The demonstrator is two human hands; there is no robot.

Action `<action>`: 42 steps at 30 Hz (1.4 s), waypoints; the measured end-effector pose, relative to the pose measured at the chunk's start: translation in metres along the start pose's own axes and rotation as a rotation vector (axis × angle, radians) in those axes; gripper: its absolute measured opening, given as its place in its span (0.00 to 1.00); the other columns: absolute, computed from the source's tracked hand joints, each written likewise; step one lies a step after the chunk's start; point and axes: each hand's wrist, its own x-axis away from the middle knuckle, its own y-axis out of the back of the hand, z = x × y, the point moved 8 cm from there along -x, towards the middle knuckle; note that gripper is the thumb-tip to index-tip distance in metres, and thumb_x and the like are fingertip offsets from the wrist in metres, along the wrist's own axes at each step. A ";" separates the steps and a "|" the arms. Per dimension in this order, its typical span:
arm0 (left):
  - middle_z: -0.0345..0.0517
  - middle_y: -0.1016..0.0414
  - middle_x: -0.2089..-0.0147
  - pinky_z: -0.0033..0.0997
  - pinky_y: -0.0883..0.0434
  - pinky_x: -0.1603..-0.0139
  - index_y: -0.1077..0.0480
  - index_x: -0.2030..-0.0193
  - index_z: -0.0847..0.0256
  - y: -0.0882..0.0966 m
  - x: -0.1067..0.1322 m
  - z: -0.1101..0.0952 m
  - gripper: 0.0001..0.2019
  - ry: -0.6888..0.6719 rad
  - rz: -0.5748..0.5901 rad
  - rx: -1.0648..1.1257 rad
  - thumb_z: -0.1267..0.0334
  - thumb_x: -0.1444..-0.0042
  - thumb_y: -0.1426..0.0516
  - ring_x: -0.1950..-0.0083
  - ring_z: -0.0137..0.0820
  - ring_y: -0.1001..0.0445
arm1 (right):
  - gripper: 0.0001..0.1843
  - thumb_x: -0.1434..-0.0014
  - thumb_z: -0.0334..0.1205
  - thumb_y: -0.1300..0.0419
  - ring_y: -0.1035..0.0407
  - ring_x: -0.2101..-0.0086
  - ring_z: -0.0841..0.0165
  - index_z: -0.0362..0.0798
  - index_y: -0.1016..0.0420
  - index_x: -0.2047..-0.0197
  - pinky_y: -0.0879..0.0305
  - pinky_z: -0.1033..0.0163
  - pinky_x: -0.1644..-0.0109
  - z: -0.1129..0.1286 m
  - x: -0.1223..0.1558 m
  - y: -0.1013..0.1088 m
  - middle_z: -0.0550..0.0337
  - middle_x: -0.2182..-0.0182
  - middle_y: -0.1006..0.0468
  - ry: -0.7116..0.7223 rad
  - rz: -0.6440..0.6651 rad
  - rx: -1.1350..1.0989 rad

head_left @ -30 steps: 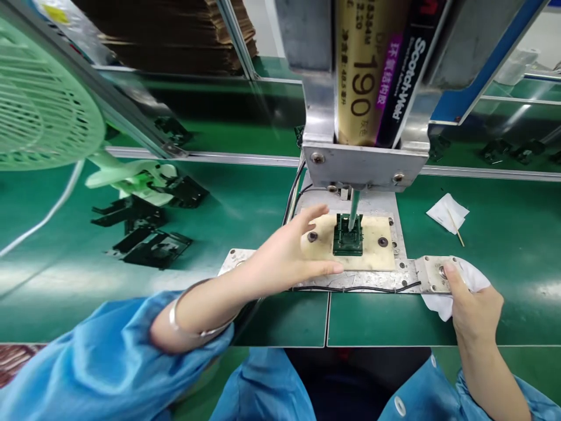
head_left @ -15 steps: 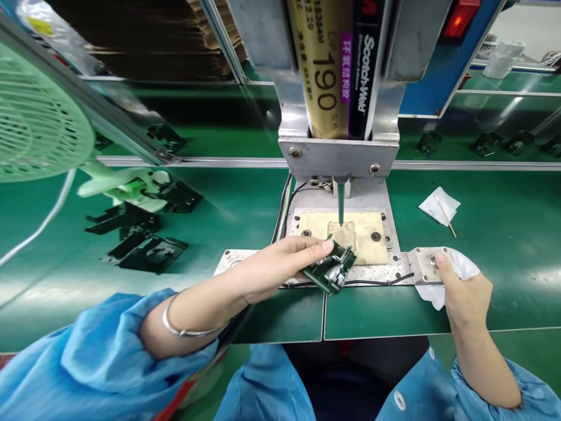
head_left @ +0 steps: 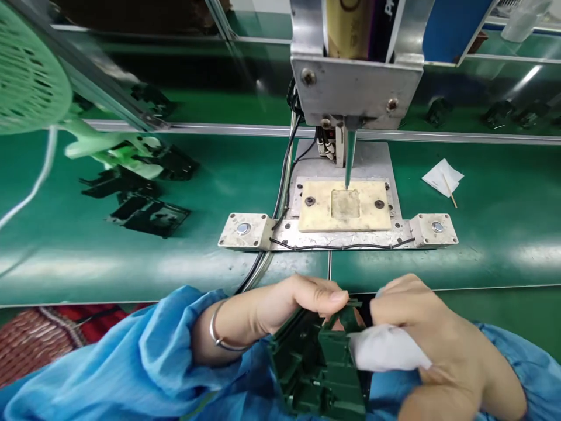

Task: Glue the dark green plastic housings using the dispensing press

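Note:
My left hand (head_left: 284, 307) grips a dark green plastic part (head_left: 322, 365) close to my body, below the table's front edge. My right hand (head_left: 433, 339) is closed on a white cloth (head_left: 385, 351) and presses it against the right side of that part. Beyond my hands, the beige fixture plate (head_left: 346, 206) with its square recess stands bare on a metal base (head_left: 337, 234). The dispenser nozzle (head_left: 348, 161) hangs over its far edge, under the metal adhesive dispenser head (head_left: 355, 88).
Several dark plastic parts (head_left: 146, 213) lie on the green table at the left, beside a pale green fan (head_left: 30, 76). A white wipe with a swab (head_left: 442, 175) lies at the right. More dark parts (head_left: 499, 111) sit on the far conveyor. Round buttons (head_left: 243, 228) flank the base.
My left hand lifted the green part off the fixture and drew it back to my body. My right hand left the right button and brought the white cloth onto the part.

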 end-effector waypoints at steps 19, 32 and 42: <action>0.56 0.27 0.47 0.42 0.26 0.49 0.34 0.36 0.56 -0.025 0.050 -0.045 0.26 -0.794 -0.186 -0.510 0.54 0.40 0.40 0.48 0.46 0.26 | 0.14 0.30 0.42 0.47 0.23 0.66 0.62 0.55 0.23 0.48 0.29 0.58 0.64 -0.041 0.084 0.036 0.58 0.63 0.19 -0.118 -0.567 0.063; 0.49 0.32 0.51 0.37 0.26 0.40 0.37 0.38 0.57 -0.042 0.075 -0.048 0.31 -1.304 -0.525 -0.704 0.67 0.48 0.32 0.44 0.40 0.28 | 0.13 0.34 0.34 0.42 0.37 0.80 0.72 0.49 0.35 0.72 0.45 0.61 0.74 0.013 0.045 -0.023 0.66 0.81 0.32 -0.009 -0.416 0.422; 0.50 0.30 0.51 0.41 0.25 0.42 0.38 0.38 0.58 -0.036 0.080 -0.044 0.32 -1.335 -0.600 -0.828 0.67 0.48 0.32 0.45 0.41 0.27 | 0.08 0.35 0.30 0.46 0.41 0.81 0.70 0.46 0.30 0.66 0.47 0.61 0.76 0.008 0.028 -0.027 0.65 0.82 0.34 0.193 -0.269 0.644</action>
